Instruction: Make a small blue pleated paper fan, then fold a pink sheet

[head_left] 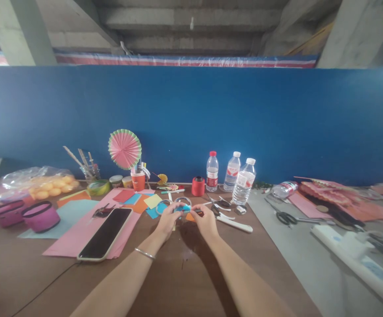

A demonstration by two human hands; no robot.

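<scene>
In the middle of the table, my left hand [170, 216] is closed around a small bright blue piece of paper [186, 207], which looks folded or rolled. My right hand [205, 219] pinches the same piece at its right end, thumb and fingertips together. Both hands are a little above the tabletop. Just behind my left hand are clear tape rolls [161, 207], partly covered by the fingers. Colored paper squares lie to the left, among them a yellow square [153, 201]. A bit of orange paper [190, 217] shows beneath the hands.
A phone [106, 234] lies on pink sheets at left, near purple fabric cups [41, 216]. A red thread spool [198, 186] and three upright bottles [243, 182] stand behind. A white-handled knife [235, 223], scissors [285, 218] and a power strip [356, 259] are at right.
</scene>
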